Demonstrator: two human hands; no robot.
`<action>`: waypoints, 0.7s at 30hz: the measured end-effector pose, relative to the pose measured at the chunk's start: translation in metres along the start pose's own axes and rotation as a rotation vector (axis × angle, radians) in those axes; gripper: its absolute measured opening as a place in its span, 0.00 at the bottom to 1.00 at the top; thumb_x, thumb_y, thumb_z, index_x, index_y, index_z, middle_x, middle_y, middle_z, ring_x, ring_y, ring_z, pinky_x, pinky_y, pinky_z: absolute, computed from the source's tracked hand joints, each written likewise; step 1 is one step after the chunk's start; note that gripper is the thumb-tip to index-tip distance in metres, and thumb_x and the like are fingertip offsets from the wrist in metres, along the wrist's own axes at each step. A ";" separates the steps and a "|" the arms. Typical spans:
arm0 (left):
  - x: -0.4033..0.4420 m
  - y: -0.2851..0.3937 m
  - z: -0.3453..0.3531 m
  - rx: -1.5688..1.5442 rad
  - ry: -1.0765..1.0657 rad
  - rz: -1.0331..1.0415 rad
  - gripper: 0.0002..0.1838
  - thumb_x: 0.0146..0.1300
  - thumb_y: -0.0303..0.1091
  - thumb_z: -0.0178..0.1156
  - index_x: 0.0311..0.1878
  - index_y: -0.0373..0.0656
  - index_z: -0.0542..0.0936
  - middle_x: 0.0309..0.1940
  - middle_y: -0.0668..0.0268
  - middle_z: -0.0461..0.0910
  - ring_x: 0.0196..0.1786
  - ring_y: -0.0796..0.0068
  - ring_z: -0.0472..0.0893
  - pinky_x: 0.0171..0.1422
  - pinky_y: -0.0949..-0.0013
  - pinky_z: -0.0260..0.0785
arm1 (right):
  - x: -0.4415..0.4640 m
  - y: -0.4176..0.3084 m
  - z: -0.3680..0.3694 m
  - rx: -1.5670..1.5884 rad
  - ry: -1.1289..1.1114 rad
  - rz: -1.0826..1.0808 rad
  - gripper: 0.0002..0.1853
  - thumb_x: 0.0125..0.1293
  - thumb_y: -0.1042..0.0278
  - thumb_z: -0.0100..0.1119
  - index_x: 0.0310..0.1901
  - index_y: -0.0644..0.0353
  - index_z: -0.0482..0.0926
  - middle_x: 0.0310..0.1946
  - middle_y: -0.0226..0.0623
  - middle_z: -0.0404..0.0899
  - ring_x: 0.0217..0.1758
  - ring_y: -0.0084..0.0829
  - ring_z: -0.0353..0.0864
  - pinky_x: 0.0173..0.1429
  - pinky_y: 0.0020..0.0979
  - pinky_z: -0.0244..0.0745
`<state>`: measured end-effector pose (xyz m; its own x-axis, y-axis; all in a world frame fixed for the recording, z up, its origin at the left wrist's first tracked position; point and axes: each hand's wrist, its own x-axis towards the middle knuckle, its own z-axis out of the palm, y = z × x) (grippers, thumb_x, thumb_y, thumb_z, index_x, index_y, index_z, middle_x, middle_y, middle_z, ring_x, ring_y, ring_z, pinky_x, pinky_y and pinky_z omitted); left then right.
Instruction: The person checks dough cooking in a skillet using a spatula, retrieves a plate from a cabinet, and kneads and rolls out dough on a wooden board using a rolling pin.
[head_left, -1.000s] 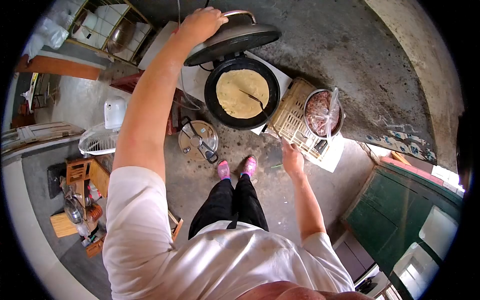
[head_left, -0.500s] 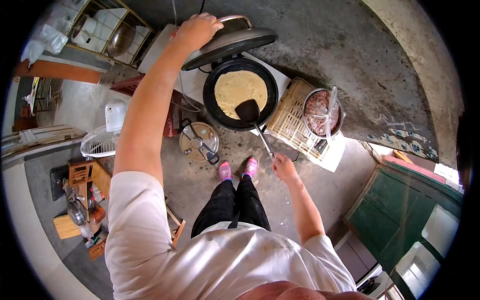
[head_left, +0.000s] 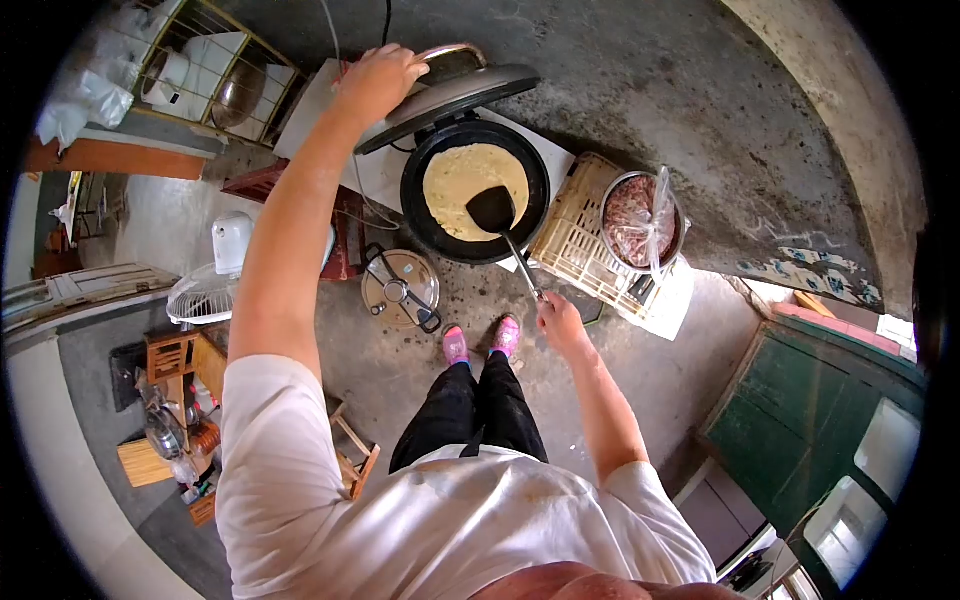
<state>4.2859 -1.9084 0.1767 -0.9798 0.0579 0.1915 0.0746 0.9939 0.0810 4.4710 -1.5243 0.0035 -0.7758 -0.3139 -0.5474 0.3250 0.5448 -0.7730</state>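
My left hand (head_left: 382,84) is closed at the left end of the handle on the dark lid (head_left: 465,98), holding it raised and tilted behind the pan. Below the lid sits a round black electric griddle (head_left: 413,205) with a pale, flat pancake (head_left: 465,170) in it. My right hand (head_left: 562,322) grips the metal handle of a spatula (head_left: 492,210). The spatula's black blade rests over the front right part of the pancake; whether its edge is underneath, I cannot tell.
Right of the griddle, a cream plastic crate (head_left: 577,225) bears a metal bowl (head_left: 683,225) of minced meat with a plastic bag. A pressure cooker lid (head_left: 400,290) is on the floor near my feet. A white fan (head_left: 232,245) stands left, and a grey wall (head_left: 690,90) rises behind.
The spatula blade has shifted slightly up over the pancake. The lid stays raised in my left hand, and the whole view has moved a little.
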 end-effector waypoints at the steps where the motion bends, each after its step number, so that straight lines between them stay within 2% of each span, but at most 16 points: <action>1: -0.001 0.003 -0.005 0.009 -0.055 -0.025 0.18 0.66 0.47 0.45 0.43 0.40 0.73 0.42 0.57 0.73 0.48 0.53 0.73 0.50 0.54 0.66 | 0.002 0.000 -0.001 -0.003 -0.010 0.038 0.10 0.65 0.63 0.46 0.33 0.60 0.71 0.15 0.29 0.69 0.16 0.24 0.66 0.21 0.28 0.61; 6: -0.024 0.034 -0.016 0.143 -0.169 0.039 0.18 0.67 0.48 0.45 0.45 0.42 0.73 0.43 0.57 0.73 0.50 0.56 0.72 0.51 0.55 0.67 | 0.001 0.019 -0.002 0.071 -0.087 0.161 0.11 0.67 0.61 0.45 0.31 0.59 0.70 0.15 0.29 0.69 0.13 0.21 0.64 0.15 0.27 0.59; 8: -0.047 0.040 0.019 0.314 -0.003 0.218 0.12 0.62 0.41 0.50 0.37 0.45 0.78 0.37 0.65 0.75 0.45 0.64 0.74 0.47 0.63 0.70 | -0.005 0.023 -0.002 0.130 -0.174 0.225 0.12 0.67 0.61 0.44 0.30 0.59 0.70 0.16 0.30 0.69 0.11 0.20 0.64 0.13 0.26 0.58; 10: -0.076 0.067 0.026 0.260 -0.048 0.305 0.11 0.60 0.42 0.52 0.34 0.46 0.78 0.35 0.67 0.74 0.43 0.66 0.73 0.45 0.65 0.69 | -0.008 0.018 -0.001 0.159 -0.168 0.255 0.13 0.67 0.60 0.44 0.30 0.59 0.70 0.17 0.31 0.70 0.11 0.21 0.64 0.13 0.25 0.59; 12: -0.102 0.095 0.039 0.131 -0.131 0.278 0.11 0.58 0.43 0.54 0.31 0.46 0.77 0.34 0.68 0.74 0.42 0.66 0.73 0.44 0.65 0.68 | -0.011 0.011 -0.002 0.190 -0.160 0.287 0.13 0.67 0.60 0.44 0.30 0.60 0.70 0.18 0.31 0.71 0.12 0.21 0.65 0.14 0.25 0.60; 14: -0.127 0.110 0.072 0.062 -0.106 0.335 0.11 0.57 0.43 0.55 0.31 0.46 0.78 0.33 0.68 0.74 0.42 0.67 0.72 0.44 0.64 0.66 | -0.012 0.005 -0.005 0.169 -0.166 0.304 0.13 0.67 0.58 0.44 0.32 0.60 0.70 0.20 0.32 0.73 0.13 0.21 0.67 0.15 0.24 0.61; 16: -0.139 0.126 0.087 -0.023 -0.283 0.297 0.12 0.57 0.42 0.55 0.35 0.44 0.78 0.36 0.66 0.74 0.44 0.65 0.72 0.45 0.62 0.67 | -0.009 0.022 -0.003 0.219 -0.177 0.290 0.14 0.67 0.58 0.45 0.33 0.60 0.71 0.20 0.32 0.73 0.14 0.21 0.68 0.16 0.24 0.62; 17: -0.149 0.130 0.102 -0.058 -0.236 0.316 0.12 0.56 0.42 0.56 0.33 0.44 0.77 0.36 0.67 0.73 0.44 0.66 0.72 0.45 0.62 0.66 | -0.008 0.030 -0.002 0.267 -0.191 0.273 0.14 0.67 0.57 0.45 0.34 0.60 0.72 0.21 0.32 0.74 0.15 0.21 0.69 0.16 0.23 0.63; 21: -0.165 0.141 0.133 -0.031 -0.262 0.306 0.11 0.53 0.43 0.58 0.32 0.45 0.77 0.35 0.68 0.73 0.44 0.67 0.71 0.46 0.61 0.64 | -0.007 0.033 0.002 0.279 -0.167 0.308 0.15 0.67 0.56 0.45 0.35 0.60 0.73 0.21 0.31 0.74 0.16 0.21 0.70 0.18 0.24 0.64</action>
<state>4.4337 -1.7658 0.0261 -0.9254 0.3765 -0.0437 0.3717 0.9240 0.0894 4.4879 -1.5058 -0.0191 -0.5289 -0.3036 -0.7925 0.6785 0.4097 -0.6098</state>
